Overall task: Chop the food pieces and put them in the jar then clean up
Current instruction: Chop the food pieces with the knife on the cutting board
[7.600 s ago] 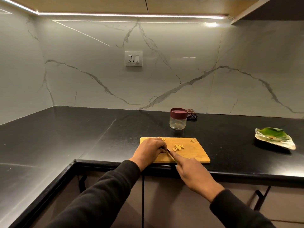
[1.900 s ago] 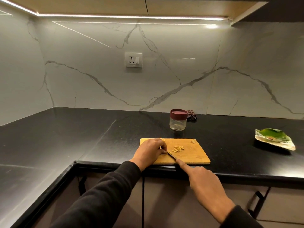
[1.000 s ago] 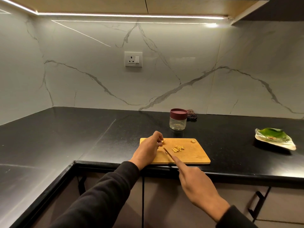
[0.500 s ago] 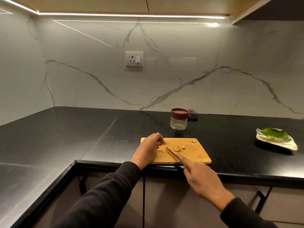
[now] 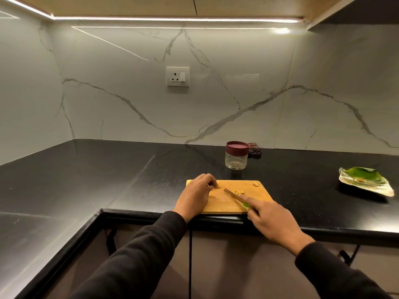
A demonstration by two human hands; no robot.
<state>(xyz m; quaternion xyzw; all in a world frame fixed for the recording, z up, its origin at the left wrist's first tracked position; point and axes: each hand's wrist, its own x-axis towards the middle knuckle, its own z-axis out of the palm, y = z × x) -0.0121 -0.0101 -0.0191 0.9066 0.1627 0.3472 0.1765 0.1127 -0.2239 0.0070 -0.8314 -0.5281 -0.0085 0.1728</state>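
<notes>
Wooden cutting board [image 5: 257,202] lies flat on the black table [image 5: 86,180], its near edge at the table's front lip. Chopped food pieces [image 5: 238,191] form a small pale-yellow pile near the board's centre. One uncut piece [image 5: 256,183] sits at the board's 1 o'clock corner; another small piece [image 5: 217,183] lies at about 10 o'clock, touching the fingertips of the left hand.

Left hand [image 5: 197,194] rests on the board's left part, fingers curled downward – the fingertips pinch or press the small piece; which of the two cannot be told. Right hand [image 5: 269,219] grips a knife [image 5: 234,194] with a green handle, mostly hidden in the fist. The index finger [image 5: 246,198] lies extended along the spine of the blade, the remaining fingers folded round the handle. The blade points toward 10 o'clock, its tip just beside the chopped pile.

Jar [image 5: 236,156] – clear body, dark red lid on – stands upright on the table at 12 o'clock from the board, apart from it. A dark checked cloth [image 5: 254,149] lies just behind the jar at 1 o'clock, against the marble wall. A glossy plate [image 5: 367,182] holding something green sits well apart at 3 o'clock. A wall socket [image 5: 178,76] is mounted on the marble above.
</notes>
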